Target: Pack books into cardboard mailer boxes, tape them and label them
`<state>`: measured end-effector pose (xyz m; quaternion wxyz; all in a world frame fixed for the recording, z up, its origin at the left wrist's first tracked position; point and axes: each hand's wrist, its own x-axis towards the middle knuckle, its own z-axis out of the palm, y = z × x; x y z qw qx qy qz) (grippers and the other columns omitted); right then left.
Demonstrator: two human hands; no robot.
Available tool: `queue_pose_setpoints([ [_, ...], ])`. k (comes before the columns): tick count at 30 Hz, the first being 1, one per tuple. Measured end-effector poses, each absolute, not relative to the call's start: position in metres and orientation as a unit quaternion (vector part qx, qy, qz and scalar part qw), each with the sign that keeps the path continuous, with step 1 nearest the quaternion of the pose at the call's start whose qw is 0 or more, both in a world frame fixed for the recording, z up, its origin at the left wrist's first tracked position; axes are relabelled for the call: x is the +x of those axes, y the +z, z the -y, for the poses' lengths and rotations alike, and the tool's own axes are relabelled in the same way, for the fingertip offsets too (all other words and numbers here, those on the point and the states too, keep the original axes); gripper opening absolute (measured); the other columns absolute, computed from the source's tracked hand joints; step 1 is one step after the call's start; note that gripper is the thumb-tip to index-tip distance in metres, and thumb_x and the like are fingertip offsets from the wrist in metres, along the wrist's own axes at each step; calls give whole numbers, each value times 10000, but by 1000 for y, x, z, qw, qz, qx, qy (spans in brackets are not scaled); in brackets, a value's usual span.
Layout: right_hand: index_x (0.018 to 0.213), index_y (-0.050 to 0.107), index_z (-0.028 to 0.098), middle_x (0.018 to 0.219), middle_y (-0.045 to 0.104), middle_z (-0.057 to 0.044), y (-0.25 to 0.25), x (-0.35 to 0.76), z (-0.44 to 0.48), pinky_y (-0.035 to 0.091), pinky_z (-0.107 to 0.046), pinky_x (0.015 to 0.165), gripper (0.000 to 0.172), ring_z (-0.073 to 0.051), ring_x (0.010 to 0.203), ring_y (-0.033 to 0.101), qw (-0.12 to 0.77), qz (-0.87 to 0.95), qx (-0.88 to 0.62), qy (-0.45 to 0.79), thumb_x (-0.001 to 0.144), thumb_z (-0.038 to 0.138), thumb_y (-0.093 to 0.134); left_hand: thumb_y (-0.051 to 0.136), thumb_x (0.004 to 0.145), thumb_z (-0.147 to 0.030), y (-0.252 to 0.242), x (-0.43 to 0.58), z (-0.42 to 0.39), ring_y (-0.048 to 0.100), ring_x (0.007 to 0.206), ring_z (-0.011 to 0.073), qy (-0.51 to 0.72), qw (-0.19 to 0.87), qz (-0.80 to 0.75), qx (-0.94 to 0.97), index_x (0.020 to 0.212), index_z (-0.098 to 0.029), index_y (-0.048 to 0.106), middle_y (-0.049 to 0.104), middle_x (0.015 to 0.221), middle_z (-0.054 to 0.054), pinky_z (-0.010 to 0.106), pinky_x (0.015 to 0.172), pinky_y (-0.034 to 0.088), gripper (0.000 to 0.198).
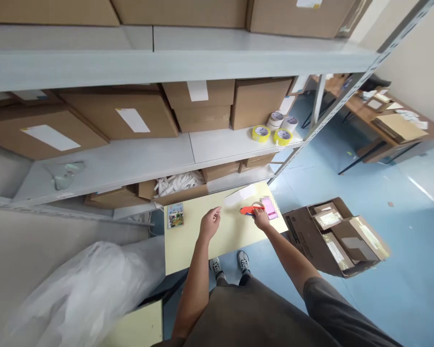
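Observation:
My left hand (210,223) hovers over the pale yellow table (188,246), its fingers loosely bent and apart, with nothing visible in them. Farther right, my right hand (262,219) is closed on a long orange-red tool (246,210) with some blue along its lower side; its exact kind is too small to tell. Just behind the tool a pale ring (257,204) shows in part. A pink, partly blurred rectangular item (269,209) lies beside my right hand. White sheets (240,194) lie at the table's back. A small colourful printed box or booklet (175,215) rests at the left.
A grey metal shelf (224,147) with cardboard boxes (262,103) rises behind the table. Yellow tape rolls (261,134) stand on it. An open carton (307,236) holding smaller boxes is on the floor at right. Clear plastic sheeting (101,284) bulges at left.

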<state>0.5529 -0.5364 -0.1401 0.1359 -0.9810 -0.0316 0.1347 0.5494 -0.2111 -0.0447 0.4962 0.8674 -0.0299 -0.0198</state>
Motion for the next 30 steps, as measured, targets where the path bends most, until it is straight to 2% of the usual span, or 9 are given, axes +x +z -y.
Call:
queue_pose_setpoints([
  [3,1270,697,138,1305,749,-199,-181,534,542,470,-439,1078,335,-334,1231,679,135,19,-977,167,950,112,599,566,962,-169,-53,527,209,755,928,170,-35,476,13,879,1294,-258,756,799,1155,57,305,881,631,392],
  [6,1277,710,129,1281,759,-203,-195,529,541,462,-427,1086,377,-328,1227,694,110,-6,-975,194,935,68,563,565,966,-177,-57,513,214,758,937,178,-55,463,-12,885,1305,-251,754,802,1146,61,307,881,632,395],
  [9,1268,717,101,1265,762,-223,-179,532,537,458,-398,1090,379,-328,1262,684,80,-8,-970,228,911,61,599,569,968,-187,-53,506,224,757,926,184,-60,455,-33,888,1299,-237,757,806,1132,70,309,871,636,384],
  [12,1262,716,111,1249,767,-206,-145,540,535,501,-362,1013,381,-320,1230,697,90,-12,-961,261,889,188,728,577,967,-199,-41,506,236,756,938,186,-41,450,-37,891,1299,-228,754,806,1137,77,308,872,638,378],
  [14,1265,718,133,1210,780,-183,-121,545,534,529,-343,947,359,-300,1158,726,128,-24,-959,251,939,282,704,579,970,-208,-30,506,242,756,963,188,-22,447,-33,894,1301,-228,752,805,1154,80,310,887,639,374],
  [16,1322,702,152,1268,767,-176,-99,549,531,542,-348,963,376,-292,1207,707,191,2,-962,197,998,329,630,572,978,-210,-19,504,245,755,1023,197,4,444,-36,895,1304,-225,749,797,1199,88,320,916,637,371],
  [21,1508,595,177,1505,651,-175,-58,563,504,486,-466,1175,496,-299,1436,565,348,111,-931,24,1055,352,499,563,999,-217,5,485,233,714,1228,235,71,437,-68,894,1330,-214,736,746,1354,108,382,1060,599,373],
  [24,1533,573,173,1542,620,-185,-40,572,473,461,-498,1213,517,-308,1452,555,385,155,-910,3,1066,371,472,574,1001,-213,17,466,211,707,1255,241,89,435,-104,890,1343,-215,734,743,1375,105,389,1084,588,378],
  [30,1544,570,179,1546,622,-177,-15,579,381,521,-493,1154,529,-305,1434,581,422,265,-867,-5,1081,396,435,591,999,-208,37,419,142,691,1291,233,150,418,-167,880,1371,-248,729,728,1423,70,379,1108,573,398],
])
